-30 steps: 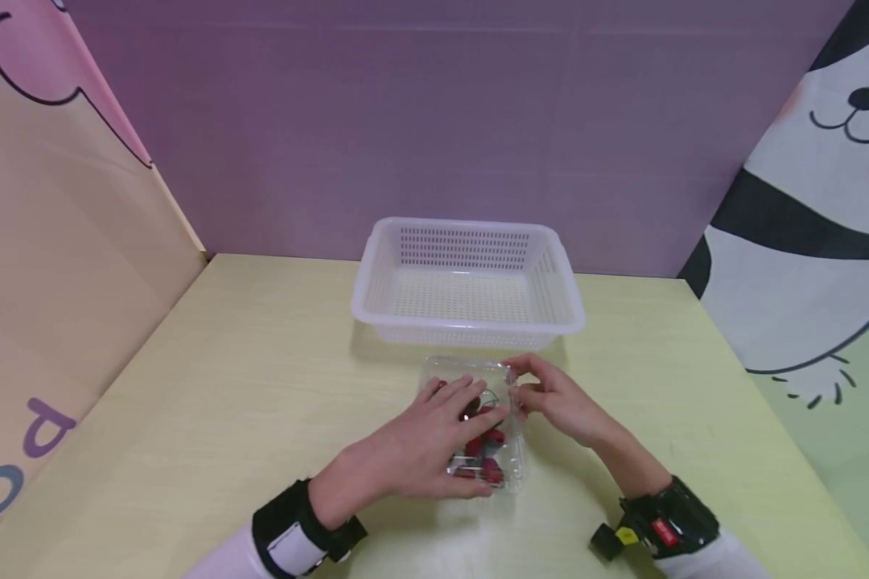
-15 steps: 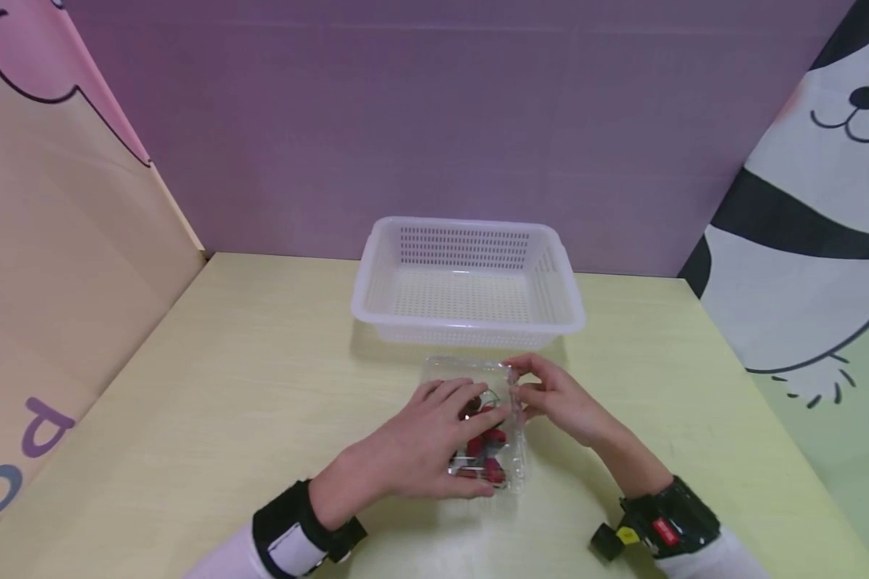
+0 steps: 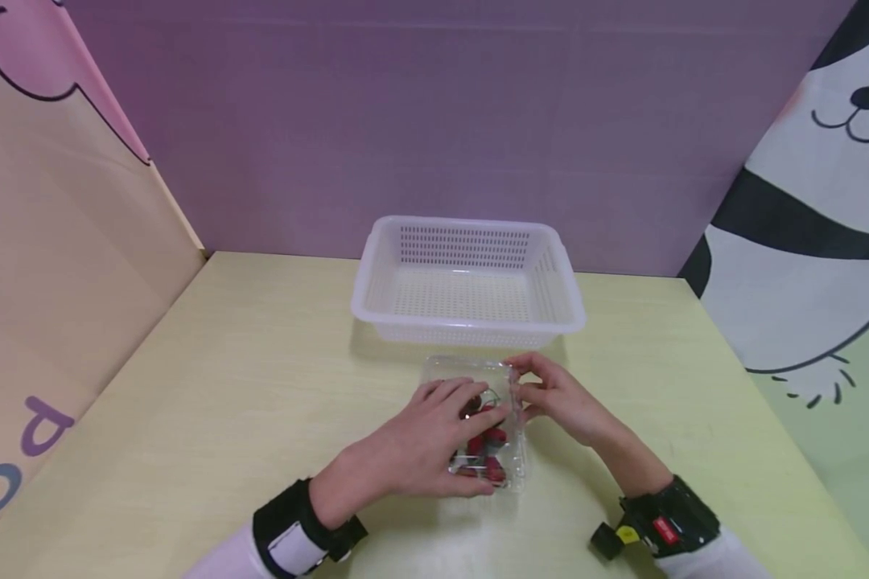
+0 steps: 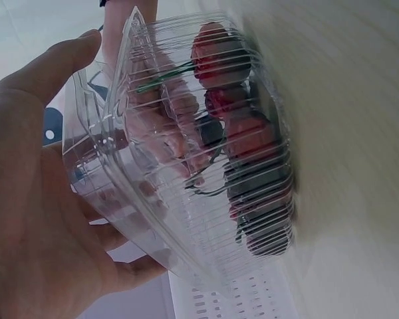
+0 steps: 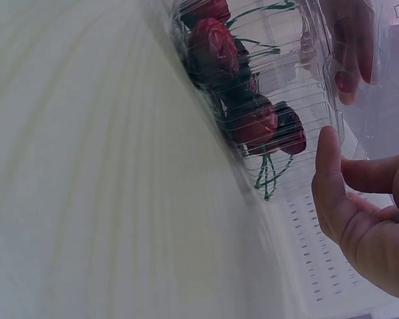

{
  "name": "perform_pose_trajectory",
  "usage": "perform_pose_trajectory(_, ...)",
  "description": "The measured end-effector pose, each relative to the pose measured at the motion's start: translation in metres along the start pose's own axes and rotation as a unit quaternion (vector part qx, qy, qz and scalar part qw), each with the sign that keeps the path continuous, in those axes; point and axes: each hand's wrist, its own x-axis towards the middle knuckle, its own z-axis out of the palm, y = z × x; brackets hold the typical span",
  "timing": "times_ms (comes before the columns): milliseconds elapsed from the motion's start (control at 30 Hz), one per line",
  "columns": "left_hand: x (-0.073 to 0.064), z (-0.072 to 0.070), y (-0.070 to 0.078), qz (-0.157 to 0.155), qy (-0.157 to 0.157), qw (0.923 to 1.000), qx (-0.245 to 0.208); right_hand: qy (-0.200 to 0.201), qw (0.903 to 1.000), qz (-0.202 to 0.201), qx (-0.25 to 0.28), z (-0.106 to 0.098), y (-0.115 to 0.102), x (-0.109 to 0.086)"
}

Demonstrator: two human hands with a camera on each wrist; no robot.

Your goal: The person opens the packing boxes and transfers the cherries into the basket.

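A clear plastic clamshell box (image 3: 467, 368) stands on the table with several red and dark fruits (image 5: 256, 123) inside, cherry-like with thin green stems. My left hand (image 3: 416, 450) lies across its top from the left with fingers spread; in the left wrist view the palm and thumb are at the lid side. From the right, my right hand (image 3: 561, 402) pinches the box's edge near its far right corner, index finger and thumb at the rim. The left hand covers part of the fruit in the head view.
A white perforated plastic basket (image 3: 471, 326) sits just behind the box, near the back of the pale wooden table (image 3: 261, 346). A purple wall panel (image 3: 434, 121) rises at the back. Both wrists wear black straps with small cameras.
Almost nothing differs. Both hands stay at the box, with only a very slight shift of the fingers and the box edge.
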Motion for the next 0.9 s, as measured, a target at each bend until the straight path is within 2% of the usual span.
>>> perform_pose_trajectory(900,0.0017,0.0023,0.0006,0.0,0.01,0.9997,-0.021,0.015,0.9998,0.014,0.002,-0.0003,0.0002,0.0001)
